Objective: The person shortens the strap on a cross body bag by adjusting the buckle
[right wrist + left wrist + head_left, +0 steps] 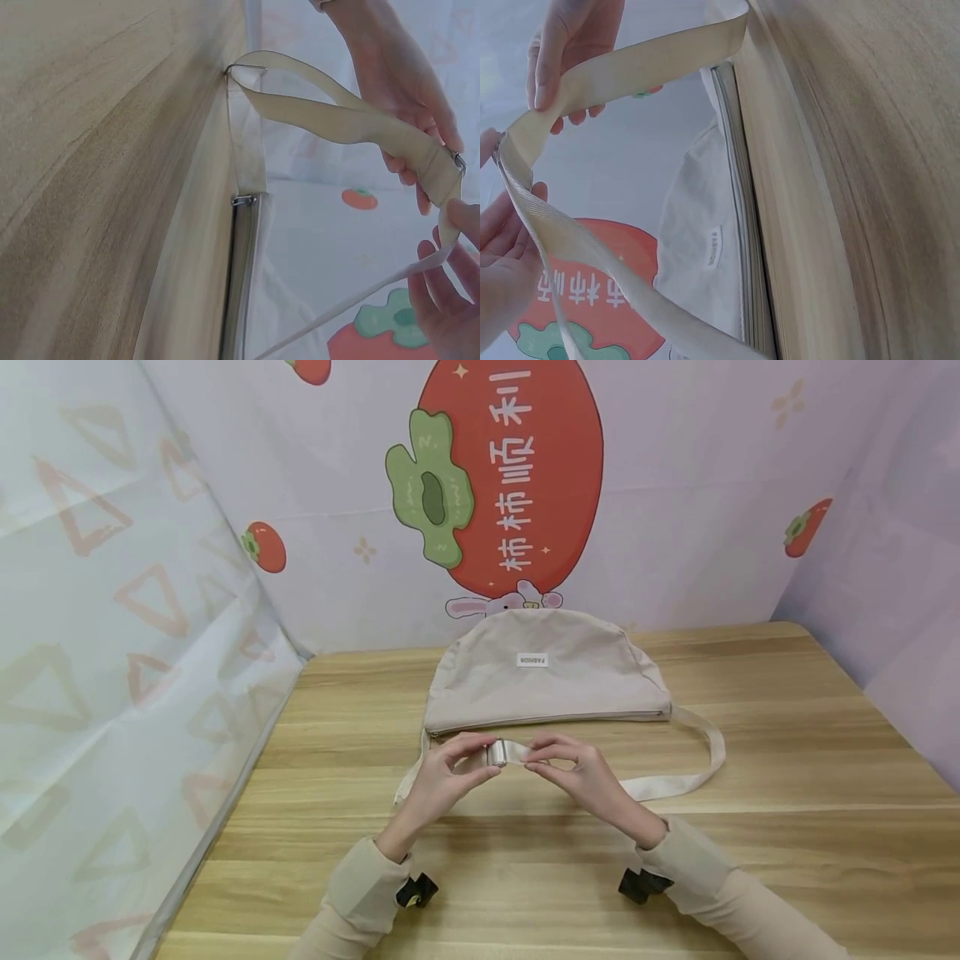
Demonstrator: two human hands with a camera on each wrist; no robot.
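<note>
A pale beige fabric bag (555, 681) lies on the table with its zipper edge toward me and a small white label on its face. Its strap (675, 785) loops out from the right end and comes up between my hands. My left hand (438, 777) pinches the strap at a metal slider buckle (498, 752). Just right of the buckle, my right hand (581, 772) pinches the strap between thumb and fingers. In the right wrist view, a doubled length of strap passes through a metal ring (247, 69) near the bag's zipper end.
The wooden table (787, 760) extends on both sides of the bag. A patterned cloth wall (337, 485) with persimmon prints stands behind it, and another hanging sheet (150, 652) runs along the left edge. Dark wrist devices (643, 885) sit under both cuffs.
</note>
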